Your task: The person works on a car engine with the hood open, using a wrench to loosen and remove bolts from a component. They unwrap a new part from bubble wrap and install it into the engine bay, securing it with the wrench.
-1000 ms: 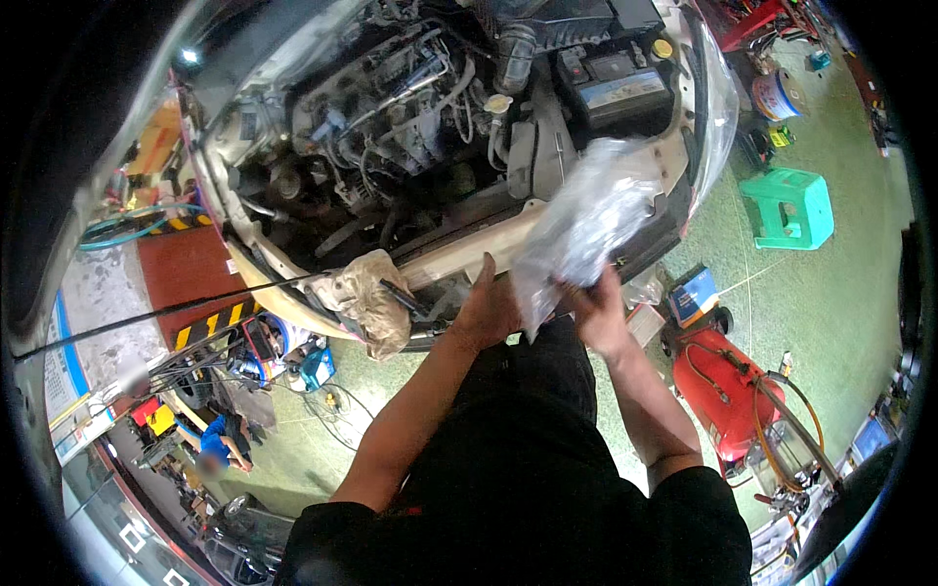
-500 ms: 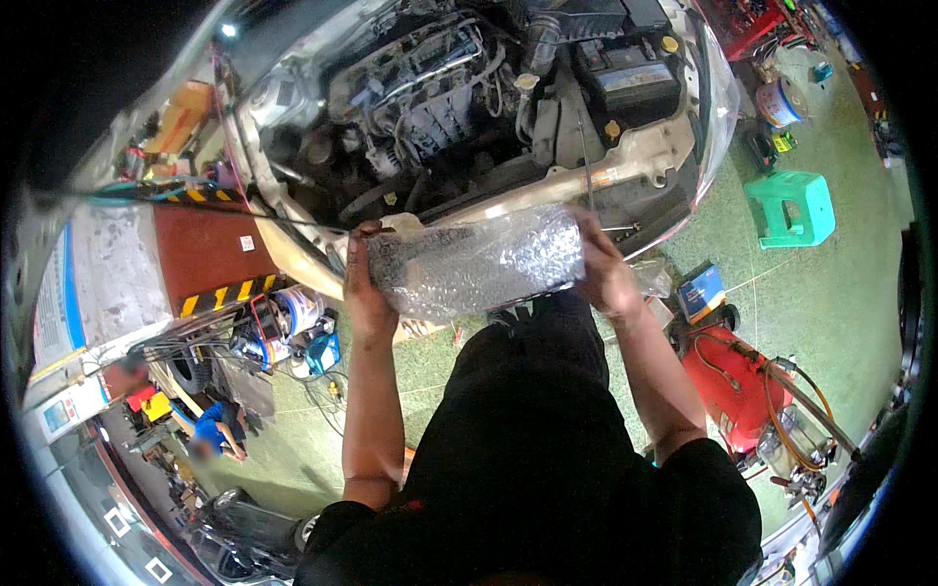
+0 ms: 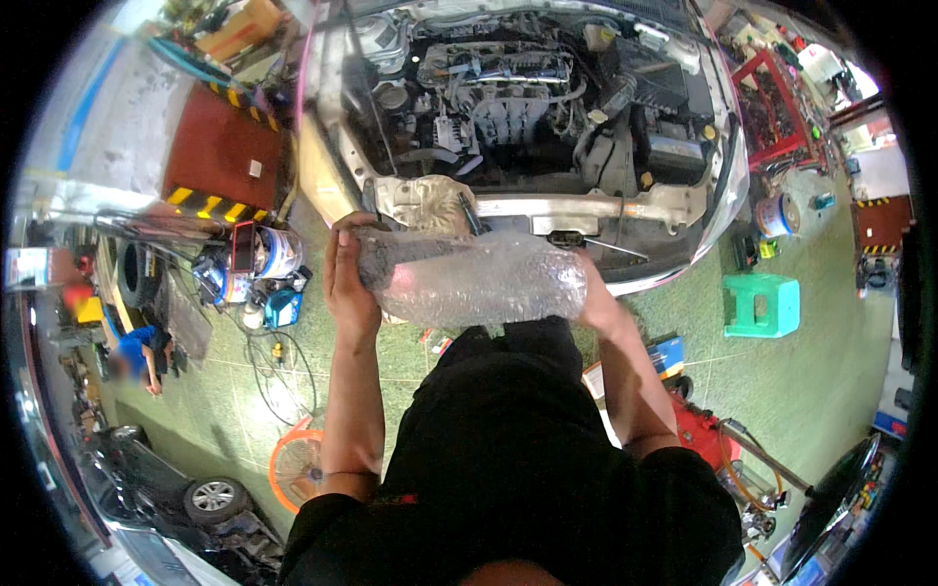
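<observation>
A long package in clear bubble wrap (image 3: 479,281) is held level in front of me, between both hands. My left hand (image 3: 352,283) grips its left end, fingers pointing up along the side. Around the right end closes my right hand (image 3: 601,298), its fingers mostly hidden behind the wrap. Something dark and a pinkish patch show through the plastic toward the left; what is inside I cannot make out. Just beyond the package lies the open engine bay (image 3: 508,117) of a car, with a crumpled beige cloth or bag (image 3: 425,203) on its front edge.
A green plastic stool (image 3: 762,306) stands on the right, near a red rack (image 3: 772,112). Red equipment with hoses (image 3: 699,430) is at lower right. To the left are buckets (image 3: 278,256), loose cables and an orange fan (image 3: 298,469). A person in blue (image 3: 142,352) crouches far left.
My view has shifted, bringing more of the engine bay and the orange fan into sight. Both hands keep hold of the package, which has tilted slightly and reflects less light.
</observation>
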A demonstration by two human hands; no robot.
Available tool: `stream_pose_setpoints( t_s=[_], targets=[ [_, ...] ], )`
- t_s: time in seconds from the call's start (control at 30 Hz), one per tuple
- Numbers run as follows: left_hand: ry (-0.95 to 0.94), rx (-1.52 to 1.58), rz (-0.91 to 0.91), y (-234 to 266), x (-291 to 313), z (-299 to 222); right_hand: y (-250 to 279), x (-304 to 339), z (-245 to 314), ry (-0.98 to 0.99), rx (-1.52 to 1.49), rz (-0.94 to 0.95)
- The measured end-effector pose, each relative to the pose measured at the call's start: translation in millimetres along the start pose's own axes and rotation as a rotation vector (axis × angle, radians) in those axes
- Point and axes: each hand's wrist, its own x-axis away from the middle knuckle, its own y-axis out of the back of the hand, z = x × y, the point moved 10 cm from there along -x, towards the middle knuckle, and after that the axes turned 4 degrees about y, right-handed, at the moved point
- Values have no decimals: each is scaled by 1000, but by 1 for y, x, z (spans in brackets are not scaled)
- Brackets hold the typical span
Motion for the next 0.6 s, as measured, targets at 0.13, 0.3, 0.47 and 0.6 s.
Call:
stream_pose_setpoints(
  t_s=[0.13, 0.3, 0.47, 0.6],
  targets=[
    [12, 162, 41, 18, 18, -2, -20, 1, 8, -68, -87, -62],
    [-48, 176, -68, 58, 25, -10, -60, -11, 9, -168, -349, -6],
    [42, 455, -134, 80, 28, 4, -95, -14, -16, -277, -507, 212],
    [155, 604, -191, 90, 32, 13, -87, -23, -13, -47, 321, 272]
  ],
)
